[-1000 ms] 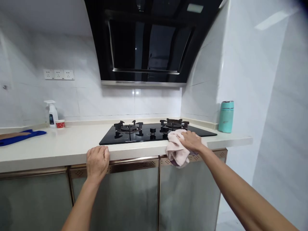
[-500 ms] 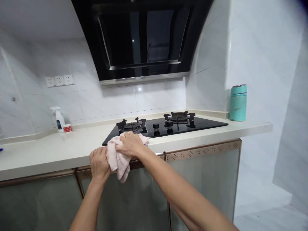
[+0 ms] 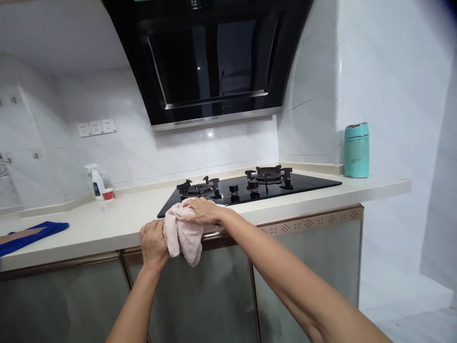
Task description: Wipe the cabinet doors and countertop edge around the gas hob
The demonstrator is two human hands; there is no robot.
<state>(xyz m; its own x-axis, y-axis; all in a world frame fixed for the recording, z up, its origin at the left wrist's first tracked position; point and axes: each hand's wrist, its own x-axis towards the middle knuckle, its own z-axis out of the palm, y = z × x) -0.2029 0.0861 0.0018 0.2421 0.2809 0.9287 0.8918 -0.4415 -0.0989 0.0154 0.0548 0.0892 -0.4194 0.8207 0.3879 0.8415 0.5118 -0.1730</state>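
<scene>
Right hand [image 3: 204, 211]: fingers grasping pink cloth [image 3: 182, 236] at hob's [image 3: 243, 195] 8 o'clock, draped over worktop [image 3: 132, 207] edge. Left hand [image 3: 154, 243] at cloth's 9 o'clock, on edge; cannot tell whether fingers clench.

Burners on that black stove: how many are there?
2: the left burner, just beyond the pale pink cloth, and the right burner, nearer the teal bottle. No others seem hidden.

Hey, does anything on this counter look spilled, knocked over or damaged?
Nothing stands out. The spray bottle and teal flask stand upright on the counter, and I see no spill. The pink cloth hangs crumpled over the front edge, but the right hand is holding it.
</scene>
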